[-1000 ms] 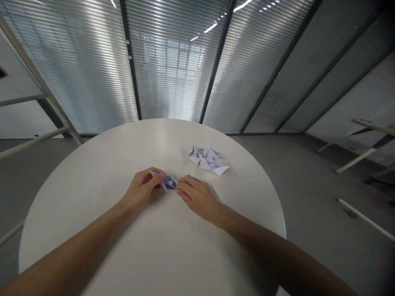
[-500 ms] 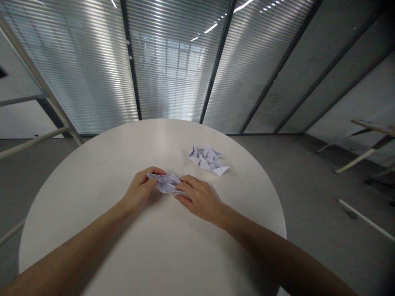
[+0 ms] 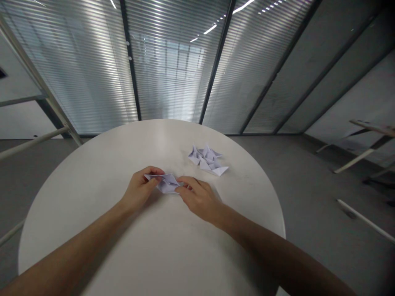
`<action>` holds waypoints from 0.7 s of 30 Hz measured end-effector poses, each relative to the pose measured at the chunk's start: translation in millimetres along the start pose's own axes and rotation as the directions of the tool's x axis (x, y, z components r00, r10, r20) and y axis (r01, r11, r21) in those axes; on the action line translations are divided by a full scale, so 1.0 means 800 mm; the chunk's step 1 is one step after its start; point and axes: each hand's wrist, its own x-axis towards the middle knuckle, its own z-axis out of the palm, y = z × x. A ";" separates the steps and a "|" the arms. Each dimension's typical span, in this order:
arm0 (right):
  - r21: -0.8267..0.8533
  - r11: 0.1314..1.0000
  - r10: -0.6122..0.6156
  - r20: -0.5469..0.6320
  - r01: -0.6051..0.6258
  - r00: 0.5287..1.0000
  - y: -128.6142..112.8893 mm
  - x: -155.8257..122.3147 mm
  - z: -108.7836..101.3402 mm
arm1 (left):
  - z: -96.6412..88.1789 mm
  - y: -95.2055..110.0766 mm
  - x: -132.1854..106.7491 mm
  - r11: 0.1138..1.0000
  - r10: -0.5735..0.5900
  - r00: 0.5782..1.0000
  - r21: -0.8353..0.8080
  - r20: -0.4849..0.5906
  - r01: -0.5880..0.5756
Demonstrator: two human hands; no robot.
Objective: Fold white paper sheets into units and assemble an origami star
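A small folded piece of pale paper [image 3: 166, 183] lies on the round white table [image 3: 101, 172], held between both hands. My left hand [image 3: 140, 190] pinches its left end with thumb and fingers closed. My right hand [image 3: 199, 197] grips its right end, fingers curled onto the paper. Part of the paper is hidden under the fingertips.
A heap of several folded white paper shapes [image 3: 208, 159] sits on the table beyond my right hand. Behind the table is a glass wall with blinds. Table legs and a white bar [image 3: 364, 220] lie on the grey floor at right.
The paper was bunched into a compact shape a second ago; it has since been pulled out wider and flatter between the hands. Both hands stay in nearly the same place.
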 end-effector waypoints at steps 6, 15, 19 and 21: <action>0.001 0.998 0.064 -0.170 -0.065 0.983 0.011 0.003 -0.008 | 0.003 0.006 -0.001 0.999 -0.010 1.000 -0.045 -0.028 0.009; 0.038 0.890 0.431 -0.401 -0.455 0.809 0.087 -0.010 -0.032 | 0.003 0.010 -0.002 0.996 -0.010 0.997 -0.085 -0.071 0.004; 0.025 0.816 0.544 -0.370 -0.577 0.753 0.112 -0.020 -0.038 | 0.002 0.009 -0.002 0.998 -0.021 0.998 -0.064 -0.066 0.017; 0.021 0.804 0.564 -0.345 -0.594 0.750 0.118 -0.024 -0.036 | 0.001 0.008 -0.002 0.998 -0.030 0.998 -0.054 -0.062 0.027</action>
